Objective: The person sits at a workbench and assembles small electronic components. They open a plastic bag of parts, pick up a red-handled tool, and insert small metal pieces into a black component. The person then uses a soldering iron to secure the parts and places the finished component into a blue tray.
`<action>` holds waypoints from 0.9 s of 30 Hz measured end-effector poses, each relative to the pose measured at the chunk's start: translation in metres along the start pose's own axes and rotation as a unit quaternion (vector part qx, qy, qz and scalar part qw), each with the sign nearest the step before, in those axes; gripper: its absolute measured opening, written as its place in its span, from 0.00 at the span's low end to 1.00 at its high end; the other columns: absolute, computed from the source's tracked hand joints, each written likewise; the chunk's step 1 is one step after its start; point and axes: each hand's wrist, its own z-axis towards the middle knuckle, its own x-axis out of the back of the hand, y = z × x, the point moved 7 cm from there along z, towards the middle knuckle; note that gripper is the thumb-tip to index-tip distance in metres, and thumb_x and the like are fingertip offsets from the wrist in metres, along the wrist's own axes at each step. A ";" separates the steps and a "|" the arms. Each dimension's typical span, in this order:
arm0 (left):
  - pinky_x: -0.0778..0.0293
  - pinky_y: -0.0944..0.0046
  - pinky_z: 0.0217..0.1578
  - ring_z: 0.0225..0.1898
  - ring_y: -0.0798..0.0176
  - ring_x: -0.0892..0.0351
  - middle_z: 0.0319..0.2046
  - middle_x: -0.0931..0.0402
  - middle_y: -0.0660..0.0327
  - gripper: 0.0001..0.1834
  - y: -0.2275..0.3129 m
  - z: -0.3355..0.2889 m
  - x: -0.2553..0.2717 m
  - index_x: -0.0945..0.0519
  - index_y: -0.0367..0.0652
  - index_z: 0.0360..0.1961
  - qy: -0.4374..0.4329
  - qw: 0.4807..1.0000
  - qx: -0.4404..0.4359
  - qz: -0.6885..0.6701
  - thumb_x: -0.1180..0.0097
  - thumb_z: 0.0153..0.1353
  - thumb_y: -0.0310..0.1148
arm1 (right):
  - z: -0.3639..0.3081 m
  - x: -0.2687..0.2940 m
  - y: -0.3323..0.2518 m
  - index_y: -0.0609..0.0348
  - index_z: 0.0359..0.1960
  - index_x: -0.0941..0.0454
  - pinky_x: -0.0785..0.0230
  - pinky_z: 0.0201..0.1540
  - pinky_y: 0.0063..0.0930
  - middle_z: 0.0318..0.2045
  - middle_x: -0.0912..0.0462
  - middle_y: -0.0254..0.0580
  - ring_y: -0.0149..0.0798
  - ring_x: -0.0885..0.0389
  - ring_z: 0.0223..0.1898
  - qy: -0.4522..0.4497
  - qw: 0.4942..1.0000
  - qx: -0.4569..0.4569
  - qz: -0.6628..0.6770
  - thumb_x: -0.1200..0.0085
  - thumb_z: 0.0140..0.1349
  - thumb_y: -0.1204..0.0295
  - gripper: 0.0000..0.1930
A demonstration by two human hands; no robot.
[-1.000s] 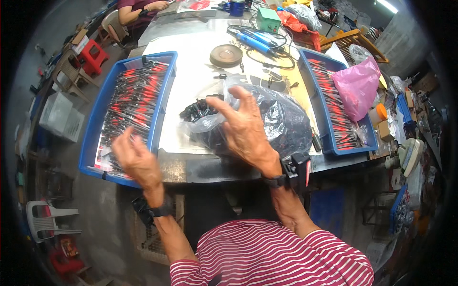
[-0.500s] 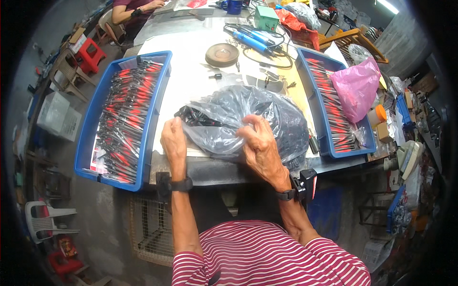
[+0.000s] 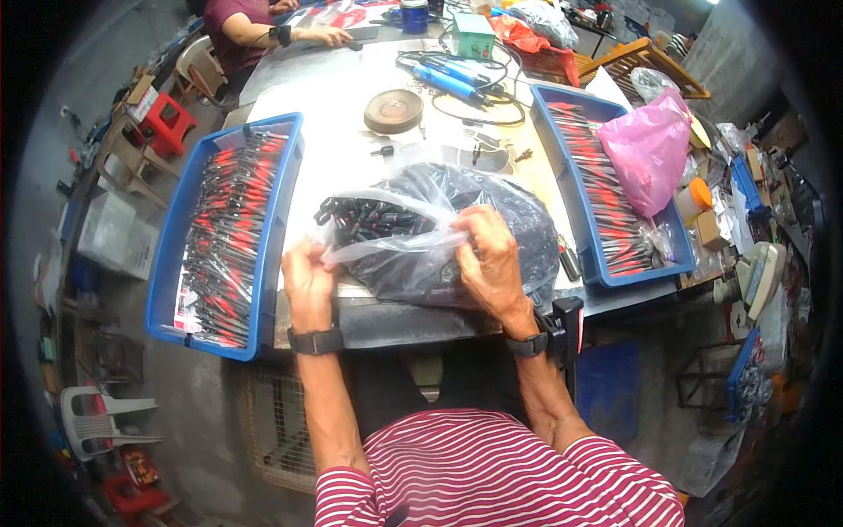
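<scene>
A clear plastic bag (image 3: 500,206) lies on the table in front of me, its mouth spread toward the left. Inside the mouth show several small black parts (image 3: 378,218) with reddish marks; more dark parts fill the bag behind the plastic. My left hand (image 3: 307,272) is closed on the bag's edge at the near left. On the other side of the mouth, my right hand (image 3: 490,255) pinches the bag's rim between thumb and fingers.
Blue trays of black-and-red pen-like tools stand left (image 3: 290,220) and right (image 3: 540,140); a pink bag (image 3: 650,149) lies on the right one. Beyond the bag are a round brown dish (image 3: 392,111), blue handheld tools (image 3: 448,79) and a green box (image 3: 474,35). A co-worker's arm (image 3: 307,35) rests at the far left.
The bag's mouth has opened wider, and more black parts show in it. My left hand has moved down and slightly left. The co-worker's arm has reached further over the table.
</scene>
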 end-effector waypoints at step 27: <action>0.30 0.59 0.41 0.46 0.57 0.33 0.49 0.32 0.51 0.36 0.084 -0.087 -0.226 0.41 0.32 0.63 -0.415 0.899 0.019 -0.137 0.60 0.47 0.12 | 0.075 0.153 -0.018 0.66 0.34 0.23 0.27 0.40 0.19 0.35 0.20 0.41 0.30 0.22 0.37 0.322 0.868 0.076 0.369 0.45 0.54 0.86 0.07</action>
